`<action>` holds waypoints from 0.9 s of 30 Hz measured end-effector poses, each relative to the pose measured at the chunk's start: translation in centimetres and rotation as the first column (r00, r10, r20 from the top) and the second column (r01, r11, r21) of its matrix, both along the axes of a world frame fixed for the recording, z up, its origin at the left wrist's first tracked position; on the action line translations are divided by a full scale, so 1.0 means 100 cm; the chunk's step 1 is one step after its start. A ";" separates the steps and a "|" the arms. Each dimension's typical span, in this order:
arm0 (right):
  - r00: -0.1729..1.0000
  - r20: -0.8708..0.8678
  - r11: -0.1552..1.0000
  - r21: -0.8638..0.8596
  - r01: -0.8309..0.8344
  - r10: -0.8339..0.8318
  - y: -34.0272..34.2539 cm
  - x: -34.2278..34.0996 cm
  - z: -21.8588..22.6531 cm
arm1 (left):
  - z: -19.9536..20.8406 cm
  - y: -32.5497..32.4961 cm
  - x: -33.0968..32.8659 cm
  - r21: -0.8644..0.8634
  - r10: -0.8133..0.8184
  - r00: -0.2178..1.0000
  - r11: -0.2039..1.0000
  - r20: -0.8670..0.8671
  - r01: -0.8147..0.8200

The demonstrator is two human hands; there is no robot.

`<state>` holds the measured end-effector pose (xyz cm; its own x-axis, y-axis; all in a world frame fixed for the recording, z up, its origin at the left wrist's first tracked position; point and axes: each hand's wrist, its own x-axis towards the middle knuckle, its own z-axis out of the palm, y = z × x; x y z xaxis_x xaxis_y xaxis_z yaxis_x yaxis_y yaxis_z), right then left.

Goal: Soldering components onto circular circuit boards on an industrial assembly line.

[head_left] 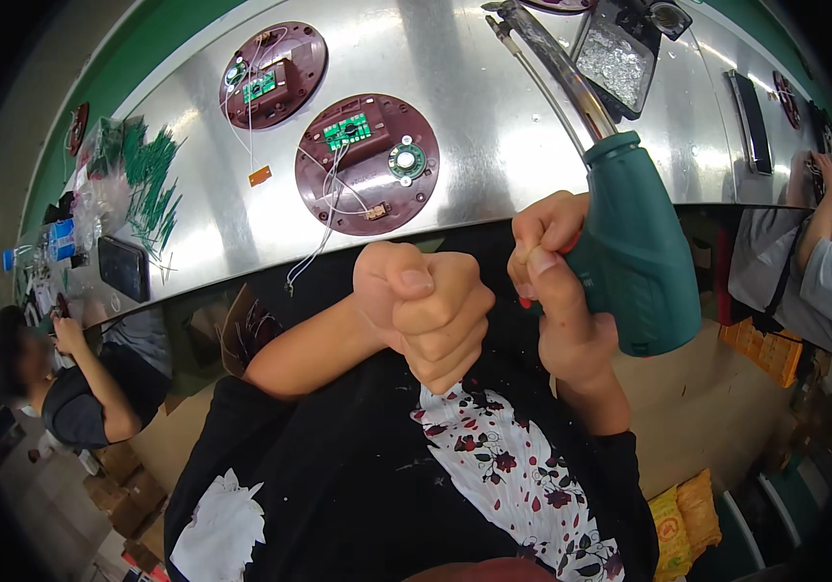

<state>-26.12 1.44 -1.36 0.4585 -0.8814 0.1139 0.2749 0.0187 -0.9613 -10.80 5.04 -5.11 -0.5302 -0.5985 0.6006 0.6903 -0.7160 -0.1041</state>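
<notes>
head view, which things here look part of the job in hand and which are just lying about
Likely part of the job:
green tool, held in the right hand
front maroon disc, with circuit board and wires
rear maroon disc, likewise fitted

Seemingly just lying about:
black phone
bottle with blue label
yellow packages, at lower right

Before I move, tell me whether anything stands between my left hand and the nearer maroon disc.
Nothing visible stands between your left hand and the nearer maroon disc. The disc's white wires trail over the metal table's front edge, but left of that direct path.
</notes>
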 end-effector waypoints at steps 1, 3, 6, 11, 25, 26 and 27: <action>1.000 0.003 1.000 0.002 -0.001 0.001 0.000 0.001 0.001 | 0.001 0.000 -0.001 -0.015 -0.017 1.000 1.000 -0.022 0.017; 1.000 -0.006 0.999 0.031 0.009 -0.008 -0.001 0.003 0.004 | 0.002 -0.001 -0.002 -0.003 -0.023 0.999 1.000 -0.028 0.023; 0.999 -0.052 0.999 0.038 -0.003 0.005 -0.001 0.000 0.007 | 0.004 -0.001 -0.005 0.017 -0.037 0.998 0.999 -0.047 0.037; 0.982 -0.168 0.996 -0.010 -0.089 0.086 -0.005 -0.003 0.020 | 0.008 0.001 -0.009 0.030 -0.048 0.992 0.998 -0.118 0.052; 0.946 -0.316 0.982 -0.137 -0.126 0.077 -0.003 -0.011 0.021 | 0.014 0.002 -0.016 -0.004 -0.114 0.965 0.993 -0.235 0.116; 0.941 -0.324 0.981 -0.130 -0.145 0.096 -0.004 -0.011 0.023 | 0.013 0.001 -0.017 0.000 -0.113 0.965 0.993 -0.236 0.116; 0.936 -0.332 0.979 -0.124 -0.163 0.114 -0.005 -0.011 0.024 | 0.012 0.001 -0.017 -0.011 -0.119 0.963 0.993 -0.241 0.120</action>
